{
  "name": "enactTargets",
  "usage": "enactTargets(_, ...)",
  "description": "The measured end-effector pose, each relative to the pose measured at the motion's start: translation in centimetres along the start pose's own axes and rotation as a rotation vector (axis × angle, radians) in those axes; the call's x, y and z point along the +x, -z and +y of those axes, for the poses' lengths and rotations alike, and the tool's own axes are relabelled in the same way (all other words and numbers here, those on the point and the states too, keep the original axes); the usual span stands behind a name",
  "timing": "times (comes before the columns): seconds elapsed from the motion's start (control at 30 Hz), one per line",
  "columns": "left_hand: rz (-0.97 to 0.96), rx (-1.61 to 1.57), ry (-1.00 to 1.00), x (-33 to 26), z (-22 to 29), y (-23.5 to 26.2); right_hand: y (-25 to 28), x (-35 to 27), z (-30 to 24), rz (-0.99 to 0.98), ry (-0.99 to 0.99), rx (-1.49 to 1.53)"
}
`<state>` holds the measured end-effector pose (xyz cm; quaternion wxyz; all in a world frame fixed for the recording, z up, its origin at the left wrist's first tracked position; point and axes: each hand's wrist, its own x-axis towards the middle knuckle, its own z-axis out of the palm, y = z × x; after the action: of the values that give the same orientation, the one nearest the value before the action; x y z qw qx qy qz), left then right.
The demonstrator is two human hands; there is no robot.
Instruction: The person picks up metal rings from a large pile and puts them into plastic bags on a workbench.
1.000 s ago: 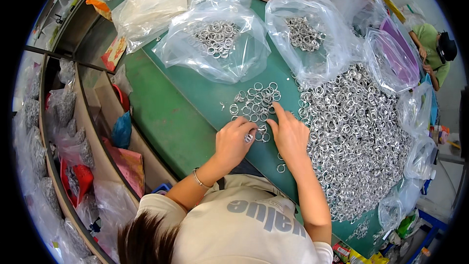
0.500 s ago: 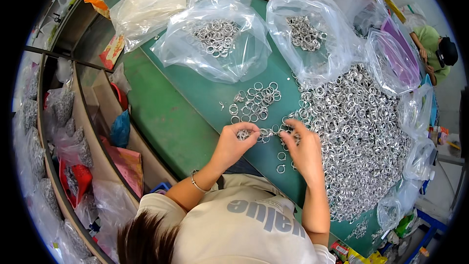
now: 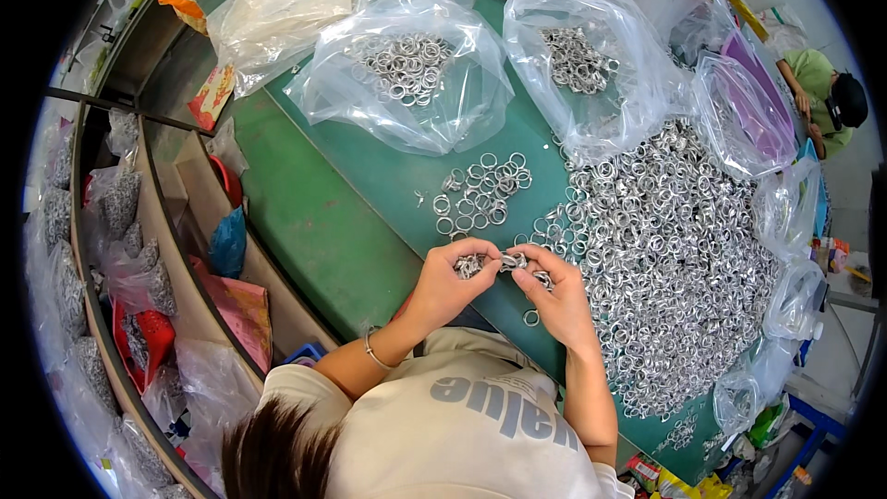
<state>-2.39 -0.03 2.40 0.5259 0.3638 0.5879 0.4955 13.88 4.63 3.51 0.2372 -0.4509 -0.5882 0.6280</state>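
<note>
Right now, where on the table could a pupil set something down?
The widest bare patch is the green table between the shelves and the small ring cluster. A narrow gap parts the cluster from the left bag. Crowded: the ring heap at right, and where left hand and right hand hold rings.

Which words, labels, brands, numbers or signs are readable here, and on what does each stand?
Large grey lettering on the beige short-sleeved T-shirt: readable, wording not copied here.
Smaller print beside it: too small to read.
Flat red-and-yellow paper packet at left: marks too small to read.
</note>
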Motion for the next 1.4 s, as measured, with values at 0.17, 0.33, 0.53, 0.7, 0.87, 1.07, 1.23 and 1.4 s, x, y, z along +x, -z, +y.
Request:
enactTargets(0.17, -0.052, 0.023, -0.060, -0.2, 0.7, 0.2, 0.4, -0.4, -0.3, -0.053, -0.135, 0.225)
enactTargets(0.33, -0.002, 0.079, -0.260, -0.3, 0.7, 0.0, -0.4, -0.9, -0.7, 0.025, 0.010, 0.059)
enactTargets(0.53, 0.006, 0.132, -0.412, -0.4, 0.6, -0.2, -0.6, -1.4, -0.7, 0.076, 0.077, 0.050)
enactTargets(0.7, -0.020, 0.139, -0.309, -0.6, 1.1, 0.0, -1.1, -1.5, -0.9, 0.165, 0.168, -0.037)
enactTargets(0.87, -0.066, 0.074, -0.159, -0.7, 0.7, 0.1, -1.3, -1.4, -0.5, 0.301, 0.391, -0.292)
enactTargets(1.07, -0.069, -0.025, 0.005, -0.7, 0.8, 0.0, -1.1, -1.8, 0.0, 0.240, 0.506, -0.501)
enactTargets(1.23, -0.075, -0.142, 0.131, -0.4, 0.7, 0.1, -1.6, -2.1, 0.0, 0.237, 0.261, -0.132)
enactTargets(1.4, -0.139, -0.149, 0.064, -0.7, 0.5, 0.2, -1.3, -2.4, 0.1, 0.152, 0.069, 0.018)
